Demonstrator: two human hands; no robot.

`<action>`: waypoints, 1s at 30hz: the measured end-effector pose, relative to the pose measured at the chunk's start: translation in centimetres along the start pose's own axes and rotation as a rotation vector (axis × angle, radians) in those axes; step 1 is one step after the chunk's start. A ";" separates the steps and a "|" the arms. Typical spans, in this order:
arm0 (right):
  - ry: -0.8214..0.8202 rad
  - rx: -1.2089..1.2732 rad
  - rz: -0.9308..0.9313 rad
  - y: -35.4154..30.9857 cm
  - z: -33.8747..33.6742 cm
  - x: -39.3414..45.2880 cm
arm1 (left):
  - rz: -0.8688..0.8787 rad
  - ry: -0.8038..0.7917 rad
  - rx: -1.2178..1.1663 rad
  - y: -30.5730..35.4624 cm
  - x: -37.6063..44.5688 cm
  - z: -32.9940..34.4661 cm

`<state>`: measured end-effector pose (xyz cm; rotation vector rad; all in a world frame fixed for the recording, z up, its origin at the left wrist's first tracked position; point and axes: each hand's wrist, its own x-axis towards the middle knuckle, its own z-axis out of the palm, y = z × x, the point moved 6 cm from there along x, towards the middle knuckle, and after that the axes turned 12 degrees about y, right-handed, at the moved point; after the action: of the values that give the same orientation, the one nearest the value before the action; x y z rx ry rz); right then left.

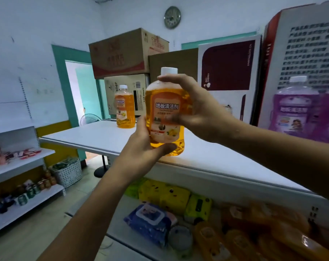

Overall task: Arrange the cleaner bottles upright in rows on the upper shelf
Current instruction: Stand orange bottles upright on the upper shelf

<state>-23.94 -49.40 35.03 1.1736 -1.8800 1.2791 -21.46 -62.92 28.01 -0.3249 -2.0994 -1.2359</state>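
Note:
An orange cleaner bottle (166, 108) with a white cap is held upright just over the white upper shelf (96, 135). My left hand (144, 142) grips its lower left side with the thumb under the base. My right hand (195, 108) wraps round its right side and shoulder. A second orange bottle (125, 108) stands upright at the far left end of the shelf. Two purple cleaner bottles (295, 106) stand upright at the right end. Several orange bottles (241, 242) lie on the lower shelf at bottom right.
Cardboard boxes (126, 51) and white cartons (229, 72) line the back of the upper shelf. The lower shelf holds wipes packs (150, 219) and yellow packets (165, 198). A side rack (22, 162) with goods and a white basket (67, 172) stand left.

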 end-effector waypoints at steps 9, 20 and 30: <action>-0.116 -0.280 -0.016 5.3 7.1 4.6 | -0.057 -0.151 0.123 -8.7 5.1 -2.3; -0.055 -0.469 0.170 10.9 12.9 10.5 | 0.031 -0.361 0.413 -16.2 12.9 -4.7; 0.060 -0.606 0.257 16.5 13.7 13.1 | 0.175 -0.405 0.673 -16.9 12.7 -4.2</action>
<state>-44.33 -64.06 33.76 0.5849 -2.2016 0.7540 -37.83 -76.76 26.28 -0.4584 -2.6156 -0.3272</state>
